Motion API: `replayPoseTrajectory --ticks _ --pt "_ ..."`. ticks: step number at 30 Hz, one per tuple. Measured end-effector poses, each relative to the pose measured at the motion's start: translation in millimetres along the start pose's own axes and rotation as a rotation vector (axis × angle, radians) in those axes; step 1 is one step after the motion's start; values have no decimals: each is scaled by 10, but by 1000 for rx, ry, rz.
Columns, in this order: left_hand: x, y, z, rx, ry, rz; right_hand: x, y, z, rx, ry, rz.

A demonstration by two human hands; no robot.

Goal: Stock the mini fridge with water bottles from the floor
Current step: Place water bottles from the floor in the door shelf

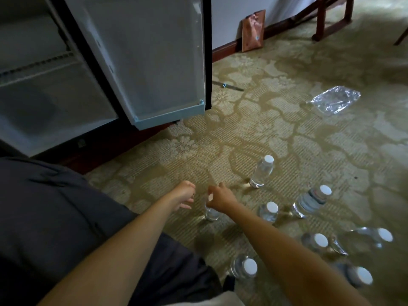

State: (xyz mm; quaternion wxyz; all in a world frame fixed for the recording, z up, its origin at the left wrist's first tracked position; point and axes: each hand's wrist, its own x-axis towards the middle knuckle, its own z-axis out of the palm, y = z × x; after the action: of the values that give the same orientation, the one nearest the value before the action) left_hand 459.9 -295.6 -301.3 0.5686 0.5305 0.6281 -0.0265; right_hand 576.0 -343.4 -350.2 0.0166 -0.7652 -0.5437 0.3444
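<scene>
In front of the mini fridge [55,89], on the patterned carpet [287,133]: water bottles, clear with white caps, eight in view.

- Item 1: bottle [211,214], the one closest to the fridge, upright. The right hand [220,198] is curled round its neck, hiding most of the cap. Its base appears to rest on the carpet.
- Left hand [183,195]: just beside that bottle on the fridge side, fingers loosely bent, nothing in it.
- Items 2–8: other bottles [262,172], farther from the fridge and spread apart. Most are upright, and one seems to lie on its side.
- Fridge fittings: door [143,62] swung wide, blue door rack [167,115] at its foot, inner shelf [37,69]. No bottles show on any of them, though the interior is dim and partly out of frame.
- Sundry: crumpled plastic wrap [335,99], well away from the fridge, past the door.

Status, as a judgement: stocking looks barely begun. The fridge is open and ready, and nothing can be seen loaded. One bottle is in hand for lifting and seven more are left to carry over.
</scene>
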Motion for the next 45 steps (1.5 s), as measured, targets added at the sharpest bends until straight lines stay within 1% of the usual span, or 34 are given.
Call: replayPoseTrajectory --ticks 4,9,16,19,21,23,26,28,31,33,34,37,38,39,41,43,45 --pt "55 -9 3 3 -7 -8 30 -31 37 48 23 4" --pt "97 59 -124 11 18 15 34 -77 -119 74 94 -60" --pt "104 215 -364 114 39 91 99 -415 -552 113 229 -215" --pt "54 328 -519 140 8 129 109 -652 -804 189 280 -267" --pt "48 398 -654 114 12 166 124 -813 -984 231 311 -290" --pt "21 469 -787 106 28 218 130 -982 -1164 257 336 -327" --pt "-16 598 -1035 174 78 366 148 -1274 -1441 250 380 -414" --pt "-54 672 -1230 127 108 479 143 -1497 -1655 234 399 -470" --pt "-127 791 -1567 -41 159 584 138 -1875 -1997 242 403 -540" --pt "-162 898 -1798 -83 229 641 158 -2112 -2197 310 388 -594" --pt "-153 952 -1915 -71 277 662 180 -2210 -2280 393 354 -617" --pt "-99 1109 -2255 -88 394 671 325 -2347 -2467 809 157 -653" --pt "-72 1152 -2374 -137 420 647 445 -2338 -2491 914 127 -641" --pt "-25 1193 -2493 -191 437 619 584 -2313 -2482 955 125 -604" --pt "80 1258 -2678 -278 451 592 871 -2224 -2350 873 129 -498" --pt "201 1325 -2820 -289 485 596 1164 -2171 -2134 693 54 -413" --pt "329 1379 -2916 -281 479 610 1416 -2197 -1949 573 -7 -386"
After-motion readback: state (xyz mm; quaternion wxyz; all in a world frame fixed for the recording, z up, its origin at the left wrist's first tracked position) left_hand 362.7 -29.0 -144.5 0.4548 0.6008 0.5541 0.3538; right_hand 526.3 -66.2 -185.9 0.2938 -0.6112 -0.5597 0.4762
